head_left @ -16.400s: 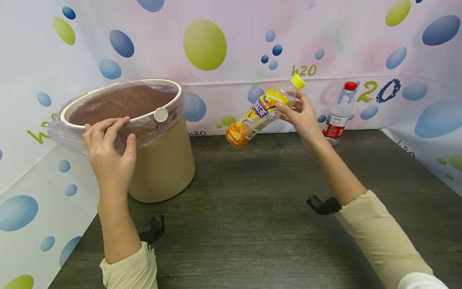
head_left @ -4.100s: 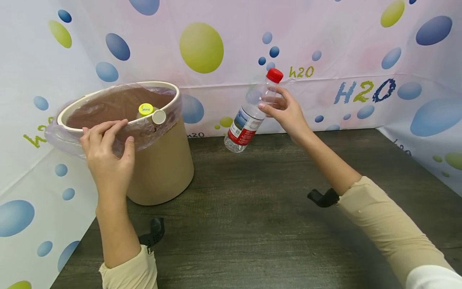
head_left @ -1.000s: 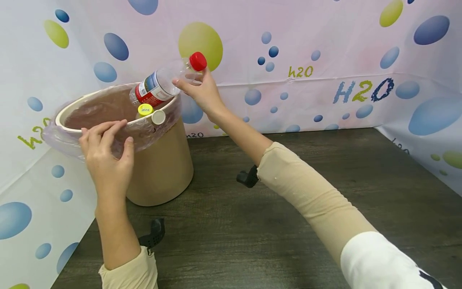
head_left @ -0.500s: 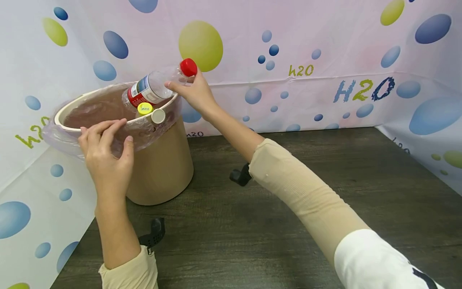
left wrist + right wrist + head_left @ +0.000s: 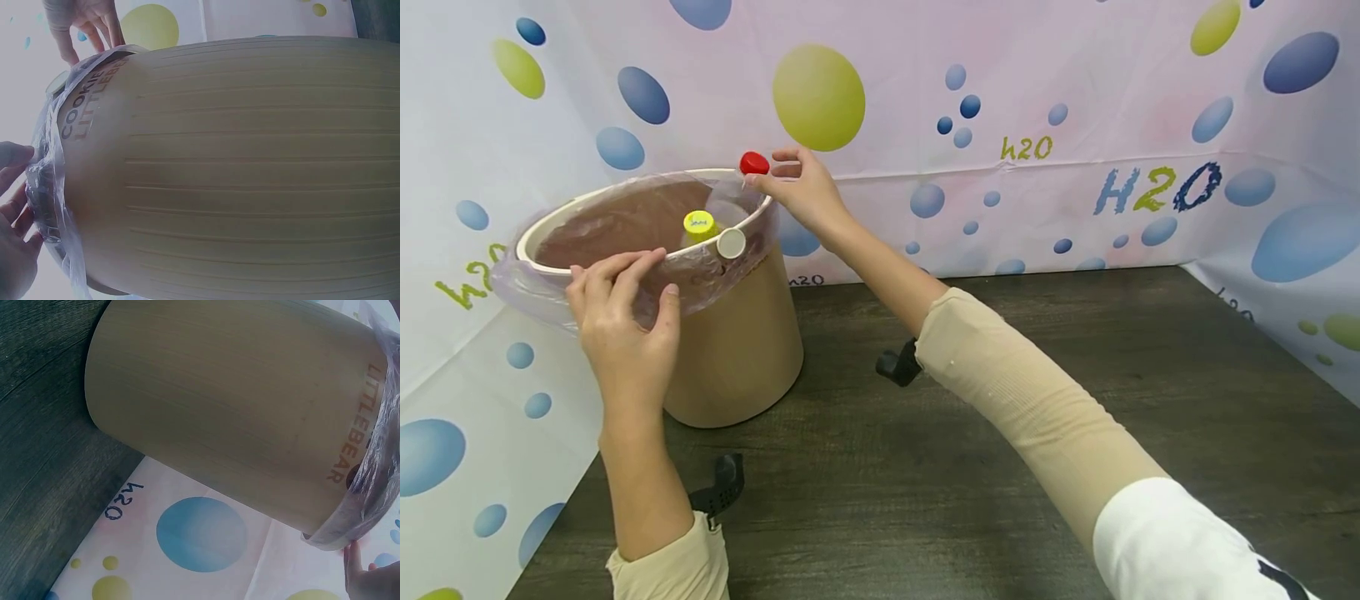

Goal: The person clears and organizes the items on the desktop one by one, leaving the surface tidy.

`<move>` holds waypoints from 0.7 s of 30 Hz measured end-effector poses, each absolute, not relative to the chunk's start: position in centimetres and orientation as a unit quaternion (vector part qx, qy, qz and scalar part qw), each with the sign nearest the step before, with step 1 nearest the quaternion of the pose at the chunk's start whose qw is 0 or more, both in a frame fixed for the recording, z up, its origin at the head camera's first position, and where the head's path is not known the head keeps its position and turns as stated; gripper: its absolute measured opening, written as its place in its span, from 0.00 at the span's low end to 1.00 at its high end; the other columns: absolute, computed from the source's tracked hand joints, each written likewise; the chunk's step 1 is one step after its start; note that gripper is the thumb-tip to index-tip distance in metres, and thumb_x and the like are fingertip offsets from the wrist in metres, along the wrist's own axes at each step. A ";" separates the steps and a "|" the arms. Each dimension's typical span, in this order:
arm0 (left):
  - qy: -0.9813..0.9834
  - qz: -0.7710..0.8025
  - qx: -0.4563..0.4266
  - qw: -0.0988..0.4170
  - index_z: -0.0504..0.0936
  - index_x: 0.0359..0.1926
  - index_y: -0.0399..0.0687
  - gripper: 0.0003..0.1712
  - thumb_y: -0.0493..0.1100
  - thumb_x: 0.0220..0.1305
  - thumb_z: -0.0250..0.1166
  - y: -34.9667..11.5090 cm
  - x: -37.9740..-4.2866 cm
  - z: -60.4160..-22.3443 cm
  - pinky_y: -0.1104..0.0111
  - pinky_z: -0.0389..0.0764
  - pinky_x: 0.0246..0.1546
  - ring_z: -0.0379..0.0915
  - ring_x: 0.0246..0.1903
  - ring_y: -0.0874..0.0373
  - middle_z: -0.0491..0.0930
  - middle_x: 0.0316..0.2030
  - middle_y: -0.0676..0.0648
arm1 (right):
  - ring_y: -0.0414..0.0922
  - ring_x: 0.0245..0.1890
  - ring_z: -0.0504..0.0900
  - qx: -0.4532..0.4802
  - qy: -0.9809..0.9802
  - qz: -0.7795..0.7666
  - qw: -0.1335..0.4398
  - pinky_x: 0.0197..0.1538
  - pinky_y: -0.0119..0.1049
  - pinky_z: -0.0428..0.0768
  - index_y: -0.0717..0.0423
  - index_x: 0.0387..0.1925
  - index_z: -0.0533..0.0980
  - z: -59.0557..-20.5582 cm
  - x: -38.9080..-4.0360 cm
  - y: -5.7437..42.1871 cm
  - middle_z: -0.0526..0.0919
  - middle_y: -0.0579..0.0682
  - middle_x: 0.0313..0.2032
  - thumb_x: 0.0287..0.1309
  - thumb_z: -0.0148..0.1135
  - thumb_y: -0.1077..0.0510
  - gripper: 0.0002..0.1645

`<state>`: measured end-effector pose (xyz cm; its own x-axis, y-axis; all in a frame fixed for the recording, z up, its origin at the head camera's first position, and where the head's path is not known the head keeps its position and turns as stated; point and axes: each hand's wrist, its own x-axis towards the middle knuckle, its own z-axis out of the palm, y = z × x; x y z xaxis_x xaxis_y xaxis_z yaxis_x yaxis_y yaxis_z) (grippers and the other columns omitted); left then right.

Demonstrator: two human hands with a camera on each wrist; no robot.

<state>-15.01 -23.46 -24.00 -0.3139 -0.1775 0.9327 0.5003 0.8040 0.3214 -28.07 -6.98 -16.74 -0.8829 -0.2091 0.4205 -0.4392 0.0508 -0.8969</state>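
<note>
A beige trash can (image 5: 737,358), its white rim lined with a thin clear bag (image 5: 542,292), stands on the left of the table. My left hand (image 5: 628,333) holds its near rim, fingers over the edge and thumb against the bag outside. My right hand (image 5: 808,192) is at the far right rim, fingers spread, thumb right by the red cap of a clear water bottle (image 5: 730,196). That bottle leans inside the can, cap above the rim, most of its body hidden. Beside it the yellow cap of a drink bottle (image 5: 700,225) shows, the rest hidden.
The dark wood-grain table (image 5: 1000,433) extends right of the can. A patterned backdrop (image 5: 917,75) with dots and lettering stands behind and at both sides. Black wrist mounts (image 5: 898,365) jut out from both sleeves.
The water bottle was carried left to the can, and within the last half second it dropped lower inside as my right hand let go. Earlier, the yellow-capped drink bottle went in. The left hand stayed.
</note>
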 end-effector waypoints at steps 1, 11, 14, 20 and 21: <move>-0.755 -0.294 -0.108 0.576 0.82 0.43 0.33 0.16 0.28 0.50 0.62 -23.5 -15.0 -24.0 0.64 0.42 0.64 0.62 0.53 0.45 0.76 0.44 0.36 | 0.37 0.48 0.72 0.226 -0.721 0.650 0.088 0.44 0.25 0.73 0.56 0.55 0.67 -16.8 -28.1 -6.9 0.74 0.49 0.50 0.51 0.66 0.55 0.30; -0.753 -0.299 -0.109 0.576 0.82 0.43 0.32 0.16 0.28 0.50 0.61 -23.4 -15.2 -24.2 0.64 0.42 0.64 0.62 0.52 0.44 0.76 0.44 0.35 | 0.35 0.50 0.71 0.228 -0.728 0.642 0.082 0.46 0.28 0.72 0.52 0.58 0.66 -17.6 -27.6 -5.1 0.73 0.45 0.50 0.52 0.64 0.52 0.31; -0.751 -0.301 -0.105 0.578 0.82 0.43 0.32 0.16 0.28 0.50 0.61 -23.3 -15.1 -24.3 0.64 0.42 0.64 0.62 0.52 0.44 0.76 0.44 0.35 | 0.36 0.50 0.72 0.235 -0.720 0.649 0.078 0.47 0.29 0.72 0.52 0.58 0.66 -18.2 -27.4 -4.1 0.73 0.46 0.50 0.52 0.65 0.52 0.32; -0.753 -0.266 -0.127 0.588 0.80 0.47 0.34 0.17 0.33 0.55 0.61 -22.0 -14.7 -24.1 0.61 0.39 0.64 0.59 0.58 0.49 0.75 0.48 0.39 | 0.41 0.51 0.73 0.264 -0.719 0.636 0.098 0.50 0.31 0.72 0.55 0.59 0.64 -20.0 -27.1 -0.5 0.73 0.52 0.53 0.55 0.63 0.53 0.32; -0.753 -0.259 -0.138 0.589 0.79 0.47 0.34 0.17 0.36 0.56 0.60 -21.6 -14.7 -24.0 0.60 0.39 0.65 0.59 0.58 0.49 0.75 0.49 0.40 | 0.42 0.52 0.73 0.264 -0.722 0.632 0.101 0.50 0.32 0.72 0.55 0.59 0.64 -20.3 -27.0 0.4 0.72 0.53 0.54 0.55 0.62 0.53 0.32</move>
